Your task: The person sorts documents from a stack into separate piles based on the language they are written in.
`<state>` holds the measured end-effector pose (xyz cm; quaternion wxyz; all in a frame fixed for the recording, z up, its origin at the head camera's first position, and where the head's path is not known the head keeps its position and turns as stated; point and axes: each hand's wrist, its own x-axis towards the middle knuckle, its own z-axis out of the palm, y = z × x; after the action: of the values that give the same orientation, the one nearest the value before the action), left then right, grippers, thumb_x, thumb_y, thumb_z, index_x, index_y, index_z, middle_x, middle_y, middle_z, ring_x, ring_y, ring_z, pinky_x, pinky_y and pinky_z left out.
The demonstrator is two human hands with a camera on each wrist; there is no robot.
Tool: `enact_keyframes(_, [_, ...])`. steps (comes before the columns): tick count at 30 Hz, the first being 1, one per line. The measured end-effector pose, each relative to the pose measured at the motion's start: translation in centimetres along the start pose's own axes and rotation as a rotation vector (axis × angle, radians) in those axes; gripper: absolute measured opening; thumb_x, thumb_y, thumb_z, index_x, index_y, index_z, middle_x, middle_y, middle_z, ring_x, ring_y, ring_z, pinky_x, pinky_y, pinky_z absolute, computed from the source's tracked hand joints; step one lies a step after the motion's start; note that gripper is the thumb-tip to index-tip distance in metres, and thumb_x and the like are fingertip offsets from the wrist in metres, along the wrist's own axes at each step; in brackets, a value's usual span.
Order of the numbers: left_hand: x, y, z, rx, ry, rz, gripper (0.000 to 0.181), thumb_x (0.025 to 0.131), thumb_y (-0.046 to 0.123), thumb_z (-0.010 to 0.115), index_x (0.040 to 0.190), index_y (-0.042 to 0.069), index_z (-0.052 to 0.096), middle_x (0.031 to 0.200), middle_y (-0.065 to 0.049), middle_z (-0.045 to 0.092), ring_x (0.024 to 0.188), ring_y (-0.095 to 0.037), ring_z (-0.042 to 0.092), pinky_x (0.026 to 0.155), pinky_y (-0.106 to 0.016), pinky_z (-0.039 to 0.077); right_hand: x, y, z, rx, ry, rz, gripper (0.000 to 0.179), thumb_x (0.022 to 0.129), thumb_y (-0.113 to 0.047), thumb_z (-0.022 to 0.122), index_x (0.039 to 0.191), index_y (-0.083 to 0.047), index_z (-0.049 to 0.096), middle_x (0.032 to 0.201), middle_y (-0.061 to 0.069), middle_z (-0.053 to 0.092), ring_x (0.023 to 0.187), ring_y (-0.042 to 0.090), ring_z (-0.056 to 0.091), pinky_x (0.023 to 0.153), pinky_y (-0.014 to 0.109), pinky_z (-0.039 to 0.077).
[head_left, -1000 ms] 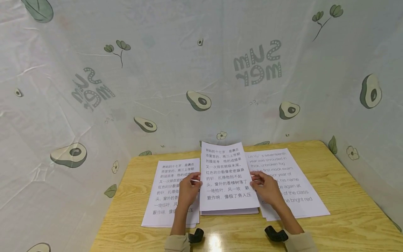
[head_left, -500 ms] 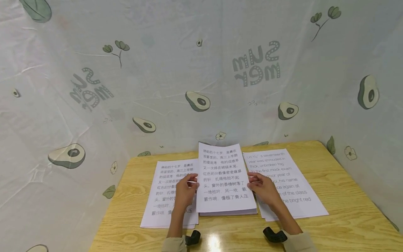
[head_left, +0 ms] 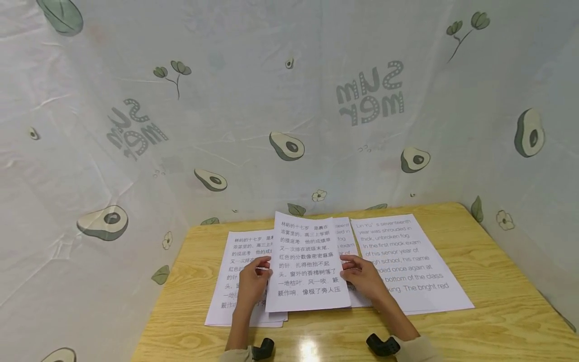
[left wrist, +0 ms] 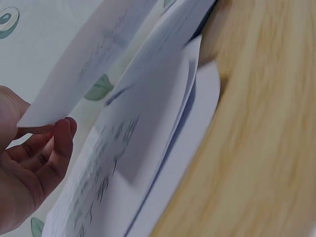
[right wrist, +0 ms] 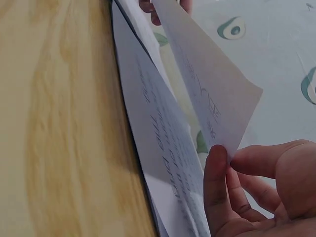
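A white sheet of paper [head_left: 307, 266] printed with Chinese characters is held raised above the table. My left hand [head_left: 254, 281] pinches its left edge between thumb and fingers, and my right hand [head_left: 362, 276] pinches the right edge. In the left wrist view the sheet [left wrist: 94, 54] stands clear of the papers beneath. The right wrist view shows thumb and forefinger on one edge of the sheet [right wrist: 217, 79]. Below its left part lies a paper stack [head_left: 216, 311] with Chinese text. Behind its right side a middle stack [head_left: 345, 229] with English text is partly hidden.
To the right lies another stack of English-printed paper [head_left: 434, 271], slightly fanned. All stacks rest on a wood-grain table [head_left: 493, 281]. A pale curtain [head_left: 244, 100] with avocado prints hangs behind and at both sides. Black wrist mounts [head_left: 383, 345] sit near both sleeves.
Both hands have carried the held sheet leftward from over the middle stack, partly over the left stack. English text on the middle stack has come into view.
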<state>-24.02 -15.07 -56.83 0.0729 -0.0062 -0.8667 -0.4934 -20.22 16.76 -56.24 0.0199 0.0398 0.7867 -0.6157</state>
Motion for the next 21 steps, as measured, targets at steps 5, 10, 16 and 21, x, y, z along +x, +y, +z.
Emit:
enact_keyframes(5, [-0.1, -1.3, -1.2, 0.032, 0.021, 0.0, 0.035, 0.092, -0.003, 0.075, 0.126, 0.007, 0.077, 0.105, -0.007, 0.076, 0.088, -0.015, 0.07, 0.074, -0.019, 0.056, -0.1, -0.1, 1.8, 0.012, -0.008, -0.013, 0.046, 0.095, 0.001, 0.072, 0.141, 0.003, 0.065, 0.117, 0.019, 0.069, 0.097, 0.018, 0.072, 0.076, 0.024, 0.058])
enact_keyframes(10, [-0.4, -2.1, -2.7, 0.053, 0.038, 0.001, 0.034, 0.092, -0.003, 0.074, 0.125, 0.004, 0.077, 0.104, -0.009, 0.076, 0.087, -0.016, 0.07, 0.074, -0.02, 0.055, -0.1, 0.0, 3.5, 0.054, -0.028, -0.029, 0.048, 0.093, 0.002, 0.072, 0.141, 0.005, 0.064, 0.115, 0.019, 0.069, 0.09, 0.018, 0.07, 0.072, 0.025, 0.058])
enact_keyframes(16, [-0.3, -3.3, -4.3, 0.076, 0.063, -0.019, 0.033, 0.092, -0.005, 0.072, 0.124, 0.002, 0.076, 0.104, -0.012, 0.076, 0.086, -0.017, 0.071, 0.074, -0.019, 0.054, 0.1, -0.5, 5.7, 0.087, -0.041, -0.027, 0.05, 0.091, 0.002, 0.073, 0.14, 0.004, 0.064, 0.111, 0.017, 0.068, 0.084, 0.015, 0.067, 0.07, 0.025, 0.058])
enact_keyframes(21, [-0.2, -4.0, -5.7, 0.088, 0.071, -0.027, 0.033, 0.092, -0.007, 0.071, 0.124, -0.001, 0.075, 0.105, -0.015, 0.076, 0.086, -0.019, 0.07, 0.073, -0.019, 0.053, 0.1, -0.9, 7.5, 0.119, -0.059, -0.044, 0.051, 0.089, 0.004, 0.074, 0.139, 0.008, 0.063, 0.11, 0.02, 0.067, 0.083, 0.016, 0.068, 0.068, 0.031, 0.061])
